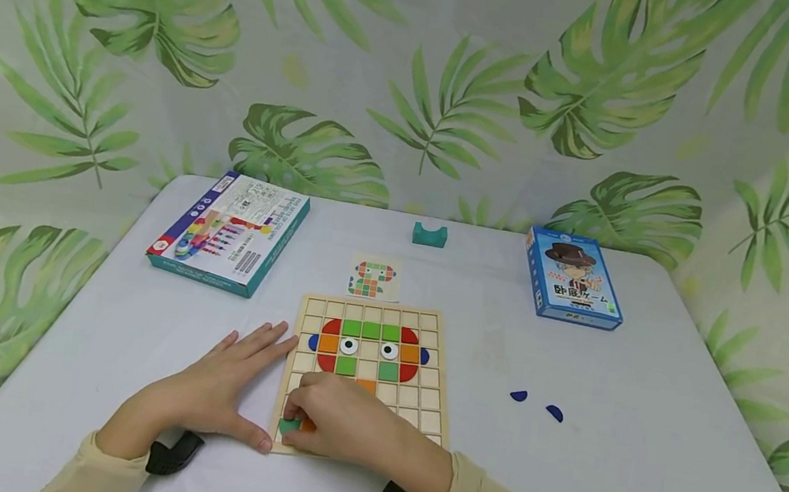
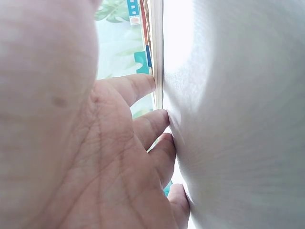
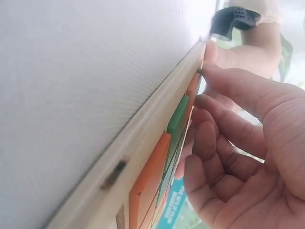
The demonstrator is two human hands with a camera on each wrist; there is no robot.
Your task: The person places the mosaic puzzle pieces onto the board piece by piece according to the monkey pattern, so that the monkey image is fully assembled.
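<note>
A wooden grid board (image 1: 422,399) lies on the table, with coloured tiles forming a face with two eye pieces. At its lower left corner my right hand (image 1: 347,424) pinches a green tile (image 1: 289,426) between thumb and forefinger. The right hand covers much of the lower rows; in the right wrist view an orange tile (image 3: 149,181) and a green square tile (image 3: 177,114) show there. My left hand (image 1: 215,389) rests spread on the table, its fingertips and thumb against the board's left edge. Behind the board lies a picture card (image 1: 394,281) with a similar tile figure.
To the right of the board lie two dark blue half-round pieces (image 1: 554,413). A flat game box (image 1: 244,242) stands at the back left and a blue box (image 1: 575,280) at the back right. A teal notched block (image 1: 429,237) sits at the back middle.
</note>
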